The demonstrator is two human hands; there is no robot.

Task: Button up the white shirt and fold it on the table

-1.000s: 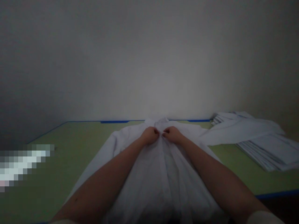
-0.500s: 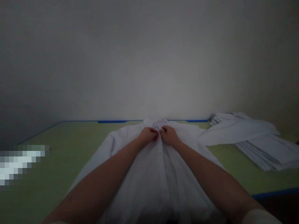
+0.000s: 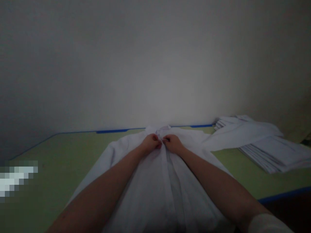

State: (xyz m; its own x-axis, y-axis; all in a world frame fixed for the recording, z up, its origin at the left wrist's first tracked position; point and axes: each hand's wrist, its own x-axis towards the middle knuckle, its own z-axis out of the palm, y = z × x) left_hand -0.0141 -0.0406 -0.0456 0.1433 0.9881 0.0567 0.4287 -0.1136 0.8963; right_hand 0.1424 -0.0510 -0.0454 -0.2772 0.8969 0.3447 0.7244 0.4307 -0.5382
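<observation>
A white shirt lies spread on the green table, collar toward the far wall. My left hand and my right hand sit side by side just below the collar. Both are closed, fingertips pinching the shirt's front edges where they meet at the middle. My forearms stretch over the shirt's body. What lies between the fingertips is too small to make out.
A stack of folded white cloths lies at the table's right, with one loose piece draped across it toward the shirt. A pale wall stands right behind the table's blue-edged far rim. A blurred pale patch sits at the far left.
Both hands stay pinched at the shirt's front near the collar, drawn slightly closer together. The view has shifted a little, so the shirt and stack appear slightly further left.
</observation>
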